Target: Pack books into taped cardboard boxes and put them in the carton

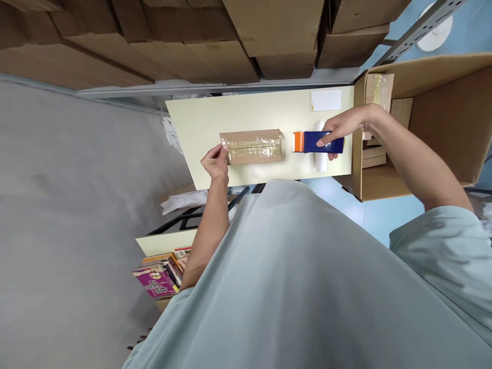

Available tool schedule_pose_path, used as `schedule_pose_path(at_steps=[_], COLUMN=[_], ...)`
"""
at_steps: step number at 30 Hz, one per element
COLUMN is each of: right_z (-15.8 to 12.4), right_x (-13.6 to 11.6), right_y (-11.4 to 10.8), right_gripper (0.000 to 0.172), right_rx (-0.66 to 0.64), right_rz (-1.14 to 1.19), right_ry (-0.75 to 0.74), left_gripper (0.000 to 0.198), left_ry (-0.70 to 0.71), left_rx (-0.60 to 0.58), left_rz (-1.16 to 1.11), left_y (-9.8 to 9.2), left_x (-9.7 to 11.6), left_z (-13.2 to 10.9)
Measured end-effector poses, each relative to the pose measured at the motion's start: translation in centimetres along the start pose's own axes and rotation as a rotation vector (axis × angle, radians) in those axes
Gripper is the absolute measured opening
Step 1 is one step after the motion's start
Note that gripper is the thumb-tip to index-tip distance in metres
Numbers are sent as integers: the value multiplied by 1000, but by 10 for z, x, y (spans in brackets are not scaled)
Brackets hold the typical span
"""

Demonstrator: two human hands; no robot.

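A brown cardboard package (253,147) wrapped in clear, yellowish tape lies on the pale table (246,115). My left hand (216,160) pinches its left end between thumb and fingers. To the right of the package, my right hand (338,134) grips a dark blue and orange box-shaped item (312,142), whose white end points left toward the package with a small gap between them. Under that item and my right hand is a white roll (321,163), partly covered. A white card or label (326,100) lies at the table's back right.
A large open carton (442,118) holding several smaller boxes adjoins the table's right end. Cardboard boxes (277,31) fill the shelf beyond the table. Books (161,277) are stacked at lower left, beside a grey wall (77,205).
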State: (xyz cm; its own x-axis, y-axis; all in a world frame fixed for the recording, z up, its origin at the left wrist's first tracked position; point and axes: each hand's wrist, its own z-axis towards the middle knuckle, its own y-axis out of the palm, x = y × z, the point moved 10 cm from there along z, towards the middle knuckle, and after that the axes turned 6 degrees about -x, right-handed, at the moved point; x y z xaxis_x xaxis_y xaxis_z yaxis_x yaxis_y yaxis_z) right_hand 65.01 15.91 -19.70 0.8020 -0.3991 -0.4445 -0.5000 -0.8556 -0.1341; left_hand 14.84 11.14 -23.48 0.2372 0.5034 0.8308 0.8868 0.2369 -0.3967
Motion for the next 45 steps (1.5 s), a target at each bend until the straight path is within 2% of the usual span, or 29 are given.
schedule_pose_path(at_steps=[4, 8, 11, 16, 20, 24, 27, 29, 30, 32, 33, 36, 38, 40, 42, 45], right_z=[13, 19, 18, 12, 8, 3, -13, -30, -40, -63, -75, -108, -128, -143, -149, -145], right_x=[-3, -14, -28, -67, -93, -98, -99, -112, -123, -151, -169, -233, -283, -332, -376, -425], right_y=[15, 45, 65, 86, 97, 97, 90, 79, 70, 46, 32, -11, -38, -61, -79, -102], right_gripper=[75, 59, 45, 26, 26, 28, 30, 33, 35, 38, 41, 52, 57, 55, 52, 52], right_rx=[-34, -149, -159, -20, 54, 188, 277, 332, 376, 480, 532, 692, 804, 889, 916, 896], right_rz=[-18, -49, -99, -252, -368, -419, -438, -451, -464, -481, -484, -472, -468, -474, -504, -602], right_ry=[-59, -41, -10, 52, 112, 252, 337, 311, 283, 226, 193, 90, 4, -94, -179, -249], left_gripper=[22, 13, 7, 15, 16, 15, 28, 37, 32, 14, 11, 14, 17, 19, 22, 31], left_ry=[-6, -11, 22, 26, 36, 27, 52, 159, 231, 370, 441, 606, 706, 789, 832, 828], left_rx=[13, 14, -3, -15, -49, -89, -79, -36, -31, -98, -159, -258, -271, -256, -228, -220], left_rz=[21, 27, -13, 42, 82, 91, 115, 98, 77, 24, 6, -34, -90, -160, -206, -207], left_y=[-1, 0, 1, 1, 6, 6, -1, -5, -4, 11, 23, 48, 54, 53, 47, 42], left_x=[0, 3, 7, 14, 24, 29, 41, 70, 90, 138, 167, 257, 314, 361, 395, 423], left_z=[0, -1, -4, -7, -7, -7, -11, -16, -20, -28, -32, -41, -41, -35, -21, 8])
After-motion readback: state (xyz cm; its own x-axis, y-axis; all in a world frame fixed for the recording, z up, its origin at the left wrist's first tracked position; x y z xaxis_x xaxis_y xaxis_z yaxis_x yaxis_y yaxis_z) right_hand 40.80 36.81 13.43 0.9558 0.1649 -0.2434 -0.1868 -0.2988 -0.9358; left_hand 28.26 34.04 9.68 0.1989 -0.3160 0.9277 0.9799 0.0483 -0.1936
